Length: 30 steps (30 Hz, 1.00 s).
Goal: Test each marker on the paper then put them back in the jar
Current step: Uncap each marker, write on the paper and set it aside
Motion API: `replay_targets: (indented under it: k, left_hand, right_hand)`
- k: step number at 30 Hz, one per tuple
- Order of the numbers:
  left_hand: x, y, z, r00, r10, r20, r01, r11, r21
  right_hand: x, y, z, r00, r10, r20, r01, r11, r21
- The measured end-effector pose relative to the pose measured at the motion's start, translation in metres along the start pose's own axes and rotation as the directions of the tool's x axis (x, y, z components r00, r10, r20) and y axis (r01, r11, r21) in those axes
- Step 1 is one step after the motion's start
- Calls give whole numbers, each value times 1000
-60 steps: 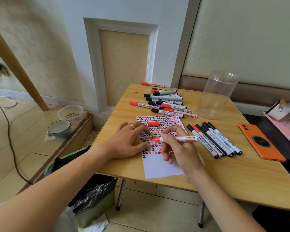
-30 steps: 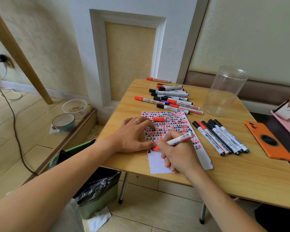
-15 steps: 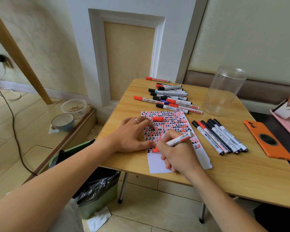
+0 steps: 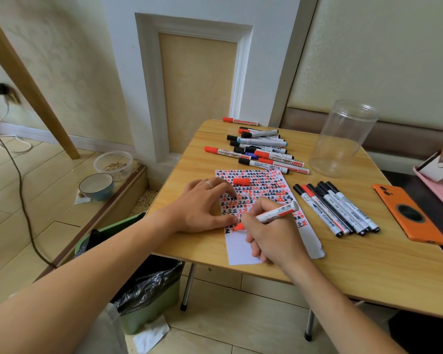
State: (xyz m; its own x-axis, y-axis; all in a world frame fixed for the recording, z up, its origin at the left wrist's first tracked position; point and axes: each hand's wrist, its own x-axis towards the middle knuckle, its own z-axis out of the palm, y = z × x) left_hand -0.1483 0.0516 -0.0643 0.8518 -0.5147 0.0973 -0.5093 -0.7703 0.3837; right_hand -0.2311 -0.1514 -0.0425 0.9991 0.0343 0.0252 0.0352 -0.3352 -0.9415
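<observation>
The right hand (image 4: 269,233) grips a red marker (image 4: 271,214), fingers curled round its barrel, with the tip touching the paper (image 4: 243,251) near the last row of marks. The left hand (image 4: 202,205) lies beside it with fingers spread and relaxed, holding nothing, its fingertips pressing the paper's left edge onto the table (image 4: 368,264). A loose red cap (image 4: 241,181) rests on the paper's upper part. To the right, a row of markers (image 4: 335,208) lies side by side, with an orange phone (image 4: 409,215) beyond them. Farther back is a pile of markers (image 4: 261,152), and the clear jar (image 4: 343,139) stands upright to its right.
</observation>
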Motion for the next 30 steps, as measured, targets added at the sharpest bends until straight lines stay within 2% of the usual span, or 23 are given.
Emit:
replay_targets:
  k: [17, 30]
  left_hand:
    - [-1, 1, -1, 1000, 4, -4, -4, 1000, 9]
    - [0, 1, 0, 1000, -4, -5, 4, 1000, -2]
  right_hand:
    - [0, 2, 0, 997, -31, 64, 32, 999, -16]
    - [1, 4, 0, 1000, -4, 9, 4, 1000, -17]
